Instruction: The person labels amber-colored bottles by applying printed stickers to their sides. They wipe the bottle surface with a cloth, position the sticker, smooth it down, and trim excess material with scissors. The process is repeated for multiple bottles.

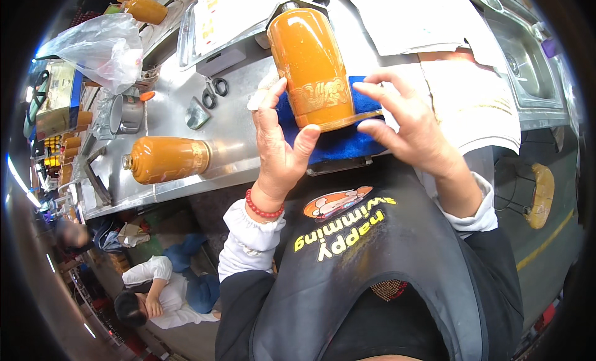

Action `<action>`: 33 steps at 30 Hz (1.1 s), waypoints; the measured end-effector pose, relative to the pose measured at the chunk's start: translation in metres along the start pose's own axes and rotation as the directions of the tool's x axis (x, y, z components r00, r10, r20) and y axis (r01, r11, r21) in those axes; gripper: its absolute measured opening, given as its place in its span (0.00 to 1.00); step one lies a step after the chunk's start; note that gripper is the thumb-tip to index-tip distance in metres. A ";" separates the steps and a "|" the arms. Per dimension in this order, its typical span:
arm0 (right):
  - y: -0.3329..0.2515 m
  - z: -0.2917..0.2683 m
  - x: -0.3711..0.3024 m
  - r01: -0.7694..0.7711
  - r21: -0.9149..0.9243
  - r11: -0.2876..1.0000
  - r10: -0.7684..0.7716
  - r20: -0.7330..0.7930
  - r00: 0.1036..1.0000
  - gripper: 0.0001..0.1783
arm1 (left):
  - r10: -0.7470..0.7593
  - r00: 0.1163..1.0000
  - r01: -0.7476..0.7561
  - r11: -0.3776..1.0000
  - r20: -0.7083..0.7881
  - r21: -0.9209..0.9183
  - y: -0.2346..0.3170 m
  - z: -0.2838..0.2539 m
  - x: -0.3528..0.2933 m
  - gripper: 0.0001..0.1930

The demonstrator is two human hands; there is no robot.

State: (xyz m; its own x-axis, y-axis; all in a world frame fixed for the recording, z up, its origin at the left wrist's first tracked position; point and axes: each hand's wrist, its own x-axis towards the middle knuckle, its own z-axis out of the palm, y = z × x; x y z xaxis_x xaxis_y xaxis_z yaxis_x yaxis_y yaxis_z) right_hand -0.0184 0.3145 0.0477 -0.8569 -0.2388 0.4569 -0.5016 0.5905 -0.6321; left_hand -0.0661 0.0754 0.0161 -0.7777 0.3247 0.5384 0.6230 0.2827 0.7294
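A glossy orange bottle [310, 63] with raised ornament near its base lies on a folded blue cloth [347, 145] at the bench's front edge. My left hand [277, 134] grips its left side, with the thumb by the base and white covering on some fingertips. From the base rim a narrow amber strip [354, 119] sticks out to the right. Around the strip's free end my right hand [413, 122] is held with thumb and fingers apart. Whether any finger touches the strip I cannot tell.
Another orange bottle [169, 160] lies at left on the metal bench [239, 134]. Behind it are black-handled scissors [210, 99], a metal pot [127, 114] and a plastic bag [99, 47]. White cloth [472, 106] and a sink [528, 63] are at right. A person [171, 286] sits lower left.
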 end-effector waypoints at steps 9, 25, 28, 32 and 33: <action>0.004 0.012 -0.004 -0.070 0.008 0.998 0.069 0.053 0.996 0.15 | -0.039 0.999 0.039 0.999 -0.001 -0.036 0.001 0.005 0.000 0.38; -0.020 -0.031 0.027 -0.211 0.360 0.909 0.091 0.323 0.942 0.13 | 0.076 0.996 -0.079 0.992 0.042 0.101 -0.006 -0.008 0.000 0.37; -0.023 -0.034 0.030 -0.199 0.308 0.930 0.097 0.314 0.944 0.14 | 0.052 0.999 -0.052 0.998 -0.005 0.039 -0.004 0.000 0.000 0.34; -0.008 -0.029 0.021 -0.165 0.228 0.959 0.105 0.255 0.961 0.13 | 0.056 0.998 -0.055 0.997 -0.017 0.048 -0.003 0.002 0.002 0.33; -0.004 -0.026 0.017 -0.163 0.213 0.963 0.110 0.238 0.965 0.13 | 0.061 0.998 -0.060 0.996 -0.017 0.058 -0.003 0.002 0.002 0.33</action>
State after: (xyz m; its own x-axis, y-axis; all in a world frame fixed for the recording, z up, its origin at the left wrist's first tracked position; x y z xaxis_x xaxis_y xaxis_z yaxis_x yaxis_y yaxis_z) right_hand -0.0281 0.3283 0.0747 -0.9105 -0.3488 0.2222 -0.3692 0.4437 -0.8166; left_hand -0.0694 0.0766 0.0138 -0.7394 0.3260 0.5890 0.6724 0.3150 0.6698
